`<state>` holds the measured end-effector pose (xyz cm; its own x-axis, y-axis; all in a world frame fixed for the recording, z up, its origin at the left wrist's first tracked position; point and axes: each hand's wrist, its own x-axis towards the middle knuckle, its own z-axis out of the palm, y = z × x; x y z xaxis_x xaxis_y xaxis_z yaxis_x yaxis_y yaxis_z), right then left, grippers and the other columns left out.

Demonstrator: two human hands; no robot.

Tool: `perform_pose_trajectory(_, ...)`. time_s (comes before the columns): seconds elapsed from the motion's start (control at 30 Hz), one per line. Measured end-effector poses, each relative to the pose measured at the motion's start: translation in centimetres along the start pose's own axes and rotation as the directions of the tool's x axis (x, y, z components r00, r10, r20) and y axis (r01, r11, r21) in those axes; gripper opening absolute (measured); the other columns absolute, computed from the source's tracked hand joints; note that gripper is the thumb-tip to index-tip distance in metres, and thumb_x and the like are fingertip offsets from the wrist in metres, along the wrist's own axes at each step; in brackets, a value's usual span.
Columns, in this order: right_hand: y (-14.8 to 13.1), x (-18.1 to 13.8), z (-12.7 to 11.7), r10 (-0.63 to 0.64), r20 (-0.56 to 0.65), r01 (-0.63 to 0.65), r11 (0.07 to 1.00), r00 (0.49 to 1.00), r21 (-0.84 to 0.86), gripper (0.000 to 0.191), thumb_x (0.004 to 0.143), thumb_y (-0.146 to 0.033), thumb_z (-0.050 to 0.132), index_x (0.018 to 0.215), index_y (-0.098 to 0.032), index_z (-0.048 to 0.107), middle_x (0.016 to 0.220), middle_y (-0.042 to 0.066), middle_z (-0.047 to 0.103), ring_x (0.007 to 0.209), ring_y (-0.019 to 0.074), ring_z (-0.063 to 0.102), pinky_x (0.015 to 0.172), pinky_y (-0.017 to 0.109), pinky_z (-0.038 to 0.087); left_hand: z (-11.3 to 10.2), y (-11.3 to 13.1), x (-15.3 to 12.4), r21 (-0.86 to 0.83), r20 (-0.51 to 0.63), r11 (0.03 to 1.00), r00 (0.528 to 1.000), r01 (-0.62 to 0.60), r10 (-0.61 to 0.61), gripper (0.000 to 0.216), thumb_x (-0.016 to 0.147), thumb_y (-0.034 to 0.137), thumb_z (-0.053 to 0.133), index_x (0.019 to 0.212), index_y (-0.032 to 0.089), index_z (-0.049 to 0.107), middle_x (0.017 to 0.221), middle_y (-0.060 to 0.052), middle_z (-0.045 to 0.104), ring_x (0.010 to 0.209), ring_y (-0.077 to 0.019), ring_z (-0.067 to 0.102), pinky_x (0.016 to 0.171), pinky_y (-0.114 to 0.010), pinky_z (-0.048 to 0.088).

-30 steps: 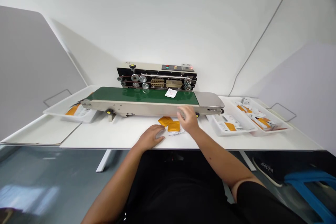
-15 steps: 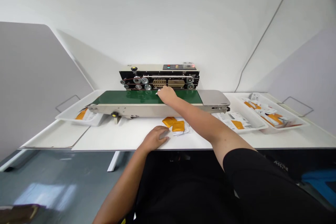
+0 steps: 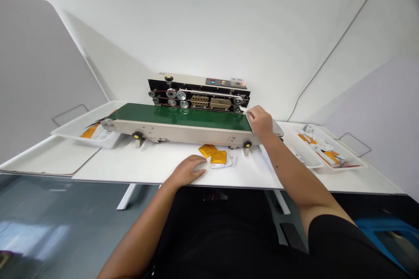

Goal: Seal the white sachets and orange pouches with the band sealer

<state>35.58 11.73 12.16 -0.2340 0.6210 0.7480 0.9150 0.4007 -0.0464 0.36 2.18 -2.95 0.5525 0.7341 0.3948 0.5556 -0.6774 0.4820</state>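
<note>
My right hand [image 3: 261, 120] is closed in a pinch on a small white packet [image 3: 243, 109]. It is over the right end of a band sealing machine [image 3: 163, 77], with the packet's tip at the rollers. The machine's green conveyor belt [image 3: 203, 117] runs to the left of this hand. My left hand [image 3: 187, 171] rests on the white table, fingers apart and holding nothing. Just right of its fingertips lie an orange packet [image 3: 207, 150], a second orange packet [image 3: 218, 157] and some white packets [image 3: 233, 161].
A white tray [image 3: 62, 131] with orange and white packets stands by the belt's left end. Two more trays are at the right: one partly behind my forearm [image 3: 316, 164], the other farther right [image 3: 358, 163]. The table edge [image 3: 131, 181] is near my body.
My right hand has moved right, from over the middle of the belt to the machine's right end, a white packet in its fingers. My left hand stays by the packets. The view has shifted slightly.
</note>
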Motion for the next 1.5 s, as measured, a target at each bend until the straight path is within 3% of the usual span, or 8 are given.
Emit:
perform_pose_trajectory(0.13, 3.5, 0.5, -0.4, 0.118, -0.029, -0.122, 0.965, 0.993, -0.233, 0.03, 0.102, -0.022, 0.042, 0.097, -0.018, 0.071, 0.099, 0.01, 0.066, 0.081, 0.0208, 0.056, 0.063, 0.031, 0.031, 0.0, -0.2, 0.0, 0.013, 0.002, 1.0, 1.0, 0.006, -0.006, 0.037, 0.095, 0.043, 0.063, 0.127, 0.026, 0.069, 0.127, -0.008, 0.072, 0.122, -0.0284, 0.063, 0.109, -0.046, 0.05)
perform_pose_trajectory(0.33, 2.3, 2.5, 1.4, 0.153, 0.078, -0.126, 0.953, 0.985, -0.277, 0.028, 0.101, -0.021, 0.043, 0.096, -0.019, 0.07, 0.099, 0.008, 0.066, 0.075, 0.0188, 0.053, 0.058, 0.033, 0.023, -0.3, 0.1, 0.2, 0.012, 0.009, 1.0, 1.0, 0.006, -0.007, 0.033, 0.095, 0.041, 0.063, 0.123, 0.026, 0.071, 0.124, -0.008, 0.073, 0.12, -0.0283, 0.064, 0.108, -0.046, 0.051)
perform_pose_trajectory(0.63, -0.6, 3.9, 3.7, 0.027, 0.21, 0.016, 0.979, 0.977, -0.203, 0.029, 0.102, -0.019, 0.042, 0.107, -0.019, 0.07, 0.112, 0.012, 0.067, 0.088, 0.0226, 0.059, 0.065, 0.032, 0.033, -0.3, 0.0, 0.1, 0.003, 0.012, 1.0, 1.0, 0.012, -0.013, 0.031, 0.095, 0.039, 0.063, 0.122, 0.026, 0.071, 0.124, -0.007, 0.073, 0.12, -0.0276, 0.064, 0.107, -0.045, 0.052)
perform_pose_trajectory(0.87, -3.4, 4.0, 3.3, 0.038, 0.207, -0.017, 0.995, 0.978, -0.103, 0.027, 0.099, -0.024, 0.051, 0.117, -0.02, 0.07, 0.121, 0.012, 0.066, 0.095, 0.0266, 0.06, 0.073, 0.035, 0.044, -0.5, 0.2, 0.0, 0.001, 0.004, 1.0, 1.0, 0.017, -0.017, 0.03, 0.095, 0.038, 0.064, 0.121, 0.026, 0.071, 0.124, -0.007, 0.074, 0.119, -0.0279, 0.065, 0.107, -0.045, 0.052)
perform_pose_trajectory(1.03, -7.4, -1.2, 1.8, -0.091, 0.049, 0.077, 0.968, 0.995, 0.24, 0.031, 0.101, -0.031, 0.051, 0.123, -0.02, 0.07, 0.124, 0.015, 0.065, 0.113, 0.0317, 0.056, 0.098, 0.046, 0.046, -0.5, 0.3, 0.0, -0.001, 0.008, 1.0, 1.0, 0.012, -0.012, 0.029, 0.094, 0.036, 0.065, 0.121, 0.026, 0.071, 0.122, -0.007, 0.074, 0.118, -0.0275, 0.065, 0.106, -0.043, 0.052)
perform_pose_trajectory(1.2, -11.1, -10.0, 3.1, -0.346, 0.33, 0.112, 0.82, 0.878, 0.562, 0.03, 0.096, -0.031, 0.061, 0.124, -0.027, 0.071, 0.12, 0.009, 0.071, 0.113, 0.0293, 0.062, 0.104, 0.047, 0.047, -0.4, 0.5, 0.1, -0.006, 0.005, 1.0, 1.0, 0.012, -0.012, 0.029, 0.094, 0.036, 0.066, 0.121, 0.026, 0.071, 0.121, -0.007, 0.074, 0.117, -0.0267, 0.065, 0.106, -0.042, 0.051)
perform_pose_trajectory(1.33, -11.7, -14.5, 5.6, -0.171, 0.507, -0.105, 0.876, 0.845, 0.47, 0.069, 0.085, -0.04, 0.074, 0.148, -0.024, 0.053, 0.153, 0.013, 0.051, 0.139, 0.035, 0.047, 0.115, 0.052, 0.039, -0.5, 0.6, 0.0, 0.002, -0.004, 1.0, 1.0, 0.018, -0.018, 0.028, 0.093, 0.034, 0.067, 0.12, 0.025, 0.072, 0.12, -0.007, 0.074, 0.116, -0.0266, 0.065, 0.106, -0.042, 0.05)
perform_pose_trajectory(1.5, -11.3, -15.9, 7.1, -0.102, 0.469, -0.147, 0.874, 0.877, 0.464, 0.056, 0.09, -0.031, 0.068, 0.145, -0.024, 0.057, 0.148, 0.01, 0.058, 0.138, 0.0313, 0.049, 0.118, 0.051, 0.035, -0.6, 0.5, 0.1, 0.018, 0.0, 1.0, 1.0, 0.016, -0.016, 0.029, 0.093, 0.032, 0.067, 0.12, 0.025, 0.072, 0.121, -0.008, 0.074, 0.117, -0.0276, 0.065, 0.106, -0.044, 0.051)
